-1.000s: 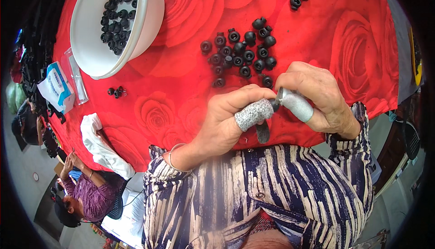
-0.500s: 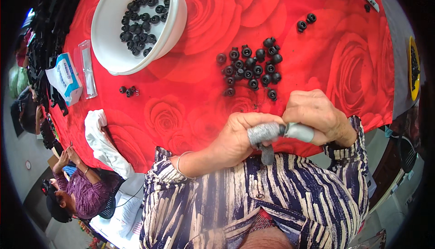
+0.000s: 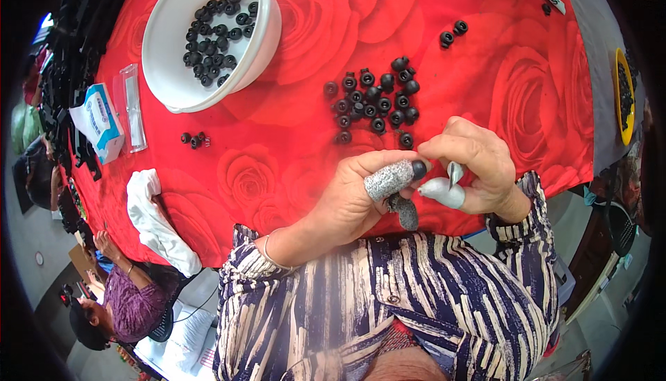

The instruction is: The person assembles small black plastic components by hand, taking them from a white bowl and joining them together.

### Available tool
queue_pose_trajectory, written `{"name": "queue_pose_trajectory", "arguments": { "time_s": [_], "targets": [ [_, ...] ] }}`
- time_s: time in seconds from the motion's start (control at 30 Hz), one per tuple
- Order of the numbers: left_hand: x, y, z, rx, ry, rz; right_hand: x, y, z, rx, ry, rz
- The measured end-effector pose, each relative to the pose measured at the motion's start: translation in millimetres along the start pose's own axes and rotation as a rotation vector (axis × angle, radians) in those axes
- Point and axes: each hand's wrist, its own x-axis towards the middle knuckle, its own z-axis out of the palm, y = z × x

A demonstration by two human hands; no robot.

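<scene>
My left hand (image 3: 350, 190) pinches a small round black part (image 3: 419, 169) at its fingertips; grey wrapping covers its fingers. Beside it, my right hand (image 3: 479, 166) is curled, a pale cover over its thumb. A small pointed silver piece, like a blade (image 3: 454, 173), sticks out from between its fingers. The right fingertips are close to the black part; whether they touch it I cannot tell. Just beyond my hands, a cluster of similar black ball-shaped parts (image 3: 373, 94), some showing holes and collars, lies on the red rose-patterned tablecloth (image 3: 298, 128).
A white bowl (image 3: 272, 34) with several black parts stands far left. Nearer are a tissue pack (image 3: 99, 124), a clear plastic strip (image 3: 134, 107), a white cloth (image 3: 149, 214) and loose pieces (image 3: 196, 140). A yellow dish (image 3: 626, 131) is at right. Another person (image 3: 135, 298) sits at left.
My hands have moved slightly up and left. The right hand has turned, showing the silver piece and its covered thumb. The black part now shows more clearly at my left fingertips.
</scene>
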Motion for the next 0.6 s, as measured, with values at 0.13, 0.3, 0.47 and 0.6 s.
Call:
{"name": "queue_pose_trajectory", "arguments": {
  "time_s": [0.13, 0.3, 0.47, 0.6],
  "targets": [
    [4.3, -2.9, -7.6, -0.043, -0.073, 0.017, -2.5, 1.0, 0.9, -0.002, 0.027, 0.027],
    [5.0, -0.4, -5.1, 0.026, -0.083, 0.036, -3.1, -1.6, -6.4, 0.037, 0.026, 0.108],
    [5.1, -0.5, -6.8, 0.168, -0.063, 0.108, -6.7, 2.3, -7.8, 0.143, -0.004, 0.207],
    [4.6, -2.0, -10.4, 0.124, -0.067, 0.078, -9.3, 4.0, -7.2, 0.171, -0.012, 0.208]
  ]
}}
